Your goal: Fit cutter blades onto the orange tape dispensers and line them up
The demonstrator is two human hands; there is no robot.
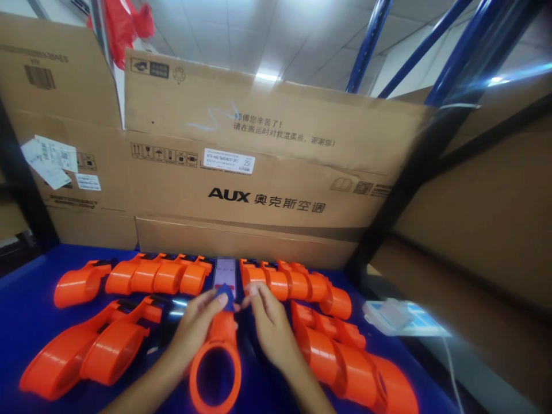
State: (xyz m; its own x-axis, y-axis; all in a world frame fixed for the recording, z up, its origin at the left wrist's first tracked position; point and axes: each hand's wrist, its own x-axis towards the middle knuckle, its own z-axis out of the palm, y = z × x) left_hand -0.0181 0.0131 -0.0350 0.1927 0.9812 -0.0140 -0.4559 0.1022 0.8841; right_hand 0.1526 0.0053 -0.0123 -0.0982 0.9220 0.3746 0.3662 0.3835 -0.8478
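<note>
My left hand (pixel 199 315) is closed on an orange plastic ring-shaped part (pixel 237 376), with its thumb on a dark blue piece (pixel 226 298) at the part's upper end. The round opening of the part hangs below the fingers, toward me. Just right of the blue piece, my right hand (pixel 271 322) has its thumb and fingertips pinched together. Whatever lies between those fingertips is too small or hidden to make out. Behind the hands, a phone with a lit screen (pixel 225 271) leans at the back of the blue table surface (pixel 172 397).
Several similar orange parts stand in rows on the left (pixel 116 353) and right (pixel 357 371). A large cardboard box panel (pixel 267 198) forms the back wall. At right are a dark rack post (pixel 392 195) and a white-and-blue box (pixel 405 318) with a white cable (pixel 451 368).
</note>
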